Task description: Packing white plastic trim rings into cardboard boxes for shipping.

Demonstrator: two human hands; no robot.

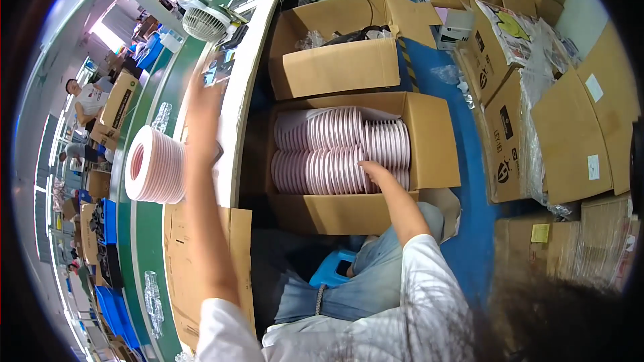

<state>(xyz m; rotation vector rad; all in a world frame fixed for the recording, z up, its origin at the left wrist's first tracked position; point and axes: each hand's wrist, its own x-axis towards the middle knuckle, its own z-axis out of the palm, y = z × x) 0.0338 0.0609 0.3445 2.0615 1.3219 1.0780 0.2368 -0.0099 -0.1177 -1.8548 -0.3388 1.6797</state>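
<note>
My right hand point(373, 171) reaches into an open cardboard box point(335, 216) in front of me. Its fingers look curled at the edge of the pale pink-white rings point(322, 169), which stand on edge in tight rows; the fingertips are partly hidden. Stretched out over the white bench edge, my left hand point(205, 97) is smeared by motion, and its fingers cannot be made out. Beside the left forearm, a stack of similar rings point(155, 165) lies on the green conveyor point(137, 248), its round hole facing left.
A second open box point(339, 70) with plastic and dark items stands beyond the first. A fan point(203, 19) sits by the bench point(235, 107). Clear plastic pieces point(153, 302) lie on the conveyor. Cartons point(510, 141) crowd the right; a blue stool point(330, 269) is below me. Another person works ahead.
</note>
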